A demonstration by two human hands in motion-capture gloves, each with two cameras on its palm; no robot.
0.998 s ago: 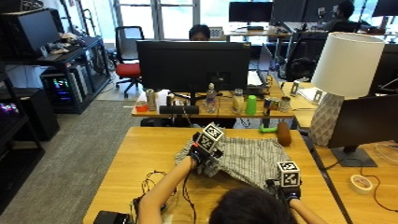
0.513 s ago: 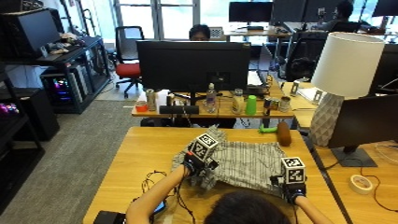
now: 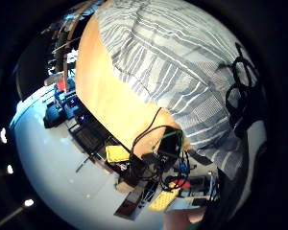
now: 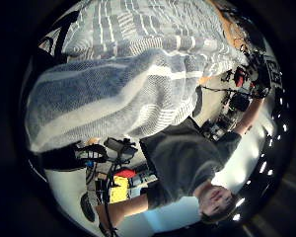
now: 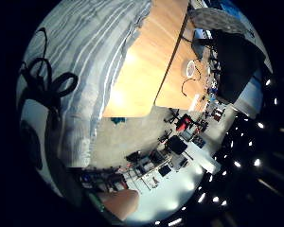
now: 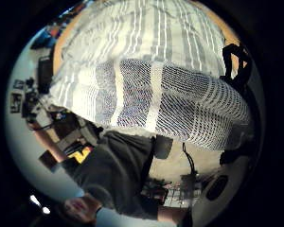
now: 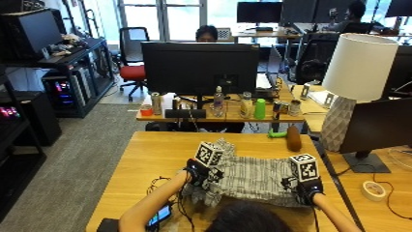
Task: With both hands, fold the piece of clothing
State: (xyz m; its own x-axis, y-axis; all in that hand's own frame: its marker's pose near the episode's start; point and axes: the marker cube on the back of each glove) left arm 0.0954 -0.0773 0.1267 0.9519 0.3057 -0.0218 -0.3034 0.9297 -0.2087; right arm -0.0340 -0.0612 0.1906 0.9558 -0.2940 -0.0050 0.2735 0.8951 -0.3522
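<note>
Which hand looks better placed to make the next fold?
Neither clearly: the left hand and right hand each hold an end of the striped garment on the table, so both probably fold together.

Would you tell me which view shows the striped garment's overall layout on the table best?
The outside view: the striped garment lies spread across the wooden table between both hands, its outline mostly visible. The four palm views show only close-up parts of the cloth: stripes, a lifted folded edge, and some table beside it.

Left hand (image 7: 198, 175), right hand (image 7: 308, 189) — forearms forward, fingers gripping
</note>
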